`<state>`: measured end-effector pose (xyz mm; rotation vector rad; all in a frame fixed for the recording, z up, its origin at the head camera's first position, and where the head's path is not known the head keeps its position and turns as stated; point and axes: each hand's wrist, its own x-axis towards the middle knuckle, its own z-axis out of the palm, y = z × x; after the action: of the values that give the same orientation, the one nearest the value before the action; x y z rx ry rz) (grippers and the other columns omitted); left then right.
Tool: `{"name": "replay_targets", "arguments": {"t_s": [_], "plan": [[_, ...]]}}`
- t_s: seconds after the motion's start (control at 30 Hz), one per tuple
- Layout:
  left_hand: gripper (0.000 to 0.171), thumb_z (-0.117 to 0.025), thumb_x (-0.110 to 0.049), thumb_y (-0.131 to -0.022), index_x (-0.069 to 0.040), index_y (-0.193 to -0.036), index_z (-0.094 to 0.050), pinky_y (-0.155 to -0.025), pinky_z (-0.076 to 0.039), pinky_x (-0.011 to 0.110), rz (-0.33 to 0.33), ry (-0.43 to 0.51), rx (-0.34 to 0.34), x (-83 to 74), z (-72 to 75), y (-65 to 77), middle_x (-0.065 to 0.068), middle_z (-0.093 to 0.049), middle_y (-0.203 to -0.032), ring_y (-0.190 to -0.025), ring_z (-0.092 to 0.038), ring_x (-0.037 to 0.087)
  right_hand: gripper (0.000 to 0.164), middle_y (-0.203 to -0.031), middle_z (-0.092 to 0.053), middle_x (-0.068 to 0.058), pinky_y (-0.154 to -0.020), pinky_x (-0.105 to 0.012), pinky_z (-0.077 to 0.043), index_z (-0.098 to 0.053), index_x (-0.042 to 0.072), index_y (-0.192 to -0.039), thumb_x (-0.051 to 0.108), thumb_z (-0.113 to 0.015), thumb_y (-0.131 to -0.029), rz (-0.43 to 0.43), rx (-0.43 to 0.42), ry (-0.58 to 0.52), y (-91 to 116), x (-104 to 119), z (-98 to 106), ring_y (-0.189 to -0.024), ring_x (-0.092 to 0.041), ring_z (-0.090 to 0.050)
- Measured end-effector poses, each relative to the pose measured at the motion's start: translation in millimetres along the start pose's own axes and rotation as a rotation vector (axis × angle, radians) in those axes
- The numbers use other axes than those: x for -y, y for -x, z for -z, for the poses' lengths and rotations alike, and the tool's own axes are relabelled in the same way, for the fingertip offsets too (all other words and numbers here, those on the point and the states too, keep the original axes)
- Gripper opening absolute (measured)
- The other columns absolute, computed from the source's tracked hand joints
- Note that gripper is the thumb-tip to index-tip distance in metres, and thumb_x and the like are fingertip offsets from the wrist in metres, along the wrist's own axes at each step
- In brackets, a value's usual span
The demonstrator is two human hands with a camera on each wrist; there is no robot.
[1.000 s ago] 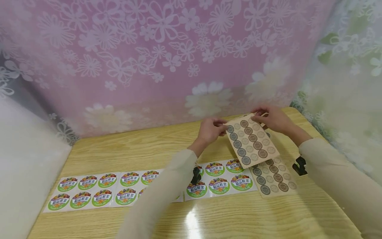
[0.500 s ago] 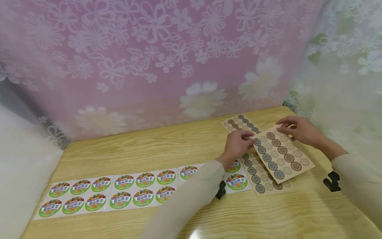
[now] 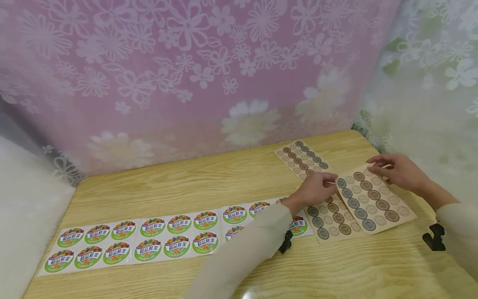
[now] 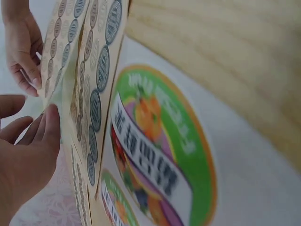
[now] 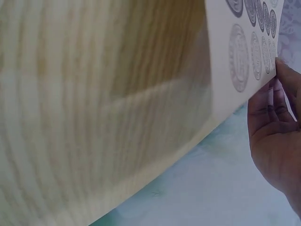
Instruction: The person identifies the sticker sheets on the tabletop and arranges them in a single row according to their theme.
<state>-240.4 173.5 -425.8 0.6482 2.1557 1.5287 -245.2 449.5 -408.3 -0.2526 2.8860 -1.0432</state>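
A tan sheet of round stickers [image 3: 367, 209], printed in grey, cream and brown, is held at its far corners. My left hand [image 3: 315, 190] pinches the left corner between thumb and fingers, as the left wrist view also shows. At the right corner my right hand [image 3: 405, 172] pinches the edge; in the right wrist view its thumb [image 5: 288, 77] lies on the printed face. Partly under the held sheet lies a second tan sticker sheet [image 3: 328, 220]. Behind my left hand a third tan sheet [image 3: 300, 160] lies on the table, its near end hidden by that hand.
White sheets of round fruit labels [image 3: 134, 238] run in a row across the wooden table [image 3: 168, 182], their right end under my left forearm. A pink floral curtain [image 3: 179, 83] hangs behind the table. A pale floral curtain [image 3: 429, 104] hangs at the right.
Both hands have carried the held sheet to the right and lowered it beside the second sheet. The third sheet behind has come into fuller view.
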Motion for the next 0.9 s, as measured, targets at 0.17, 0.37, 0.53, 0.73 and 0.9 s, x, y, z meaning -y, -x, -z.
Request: {"name": "replay_targets", "arguments": {"t_s": [0.17,0.37,0.53,0.73,0.9], "plan": [[0.045,-0.056,-0.013,-0.097,-0.009,-0.141,-0.048,-0.078,-0.047,0.016,0.047,0.04,0.094,-4.6,-12.5,-2.7,0.002,-0.058,-0.129,-0.109,-0.057,0.004,0.039,-0.101,-0.056,-0.018,-0.052,-0.032,-0.049,-0.054,-0.005,-0.123,0.026,-0.054,-0.099,-0.042,-0.013,0.007,9.2,-14.1,2.6,-0.066,-0.013,-0.056],[0.05,-0.055,-0.01,-0.097,-0.005,-0.144,-0.041,-0.085,-0.043,0.013,0.029,0.055,0.137,-7.1,-24.8,-10.9,0.006,-0.057,-0.131,-0.117,-0.053,0.006,0.041,-0.1,-0.055,-0.017,-0.051,-0.031,-0.047,-0.054,-0.005,-0.123,0.029,-0.053,-0.1,-0.085,-0.024,0.024,15.0,-26.7,3.4,-0.064,-0.014,-0.054],[0.053,-0.055,-0.009,-0.096,-0.006,-0.146,-0.037,-0.088,-0.043,0.015,0.075,0.113,0.121,-5.6,-31.8,-15.1,0.003,-0.054,-0.134,-0.119,-0.052,0.006,0.043,-0.099,-0.056,-0.017,-0.049,-0.032,-0.046,-0.054,-0.005,-0.123,0.031,-0.052,-0.1,-0.113,-0.021,0.019,17.2,-33.0,0.6,-0.059,-0.017,-0.052],[0.054,-0.058,-0.015,-0.095,-0.013,-0.146,-0.04,-0.092,-0.041,0.018,0.124,0.127,0.079,-6.2,-35.3,-16.0,-0.003,-0.054,-0.134,-0.116,-0.052,0.004,0.042,-0.1,-0.06,-0.019,-0.055,-0.03,-0.046,-0.059,-0.005,-0.12,0.031,-0.055,-0.098,-0.097,-0.054,0.097,16.4,-35.5,-1.8,-0.072,-0.015,-0.056],[0.056,-0.059,-0.02,-0.094,-0.018,-0.146,-0.04,-0.094,-0.04,0.022,0.133,0.116,0.073,-7.7,-33.4,-14.4,-0.005,-0.051,-0.136,-0.116,-0.052,0.006,0.042,-0.099,-0.061,-0.02,-0.06,-0.032,-0.045,-0.06,-0.006,-0.118,0.031,-0.055,-0.098,-0.106,-0.064,0.124,16.0,-35.3,-3.2,-0.079,-0.023,-0.057]]}}
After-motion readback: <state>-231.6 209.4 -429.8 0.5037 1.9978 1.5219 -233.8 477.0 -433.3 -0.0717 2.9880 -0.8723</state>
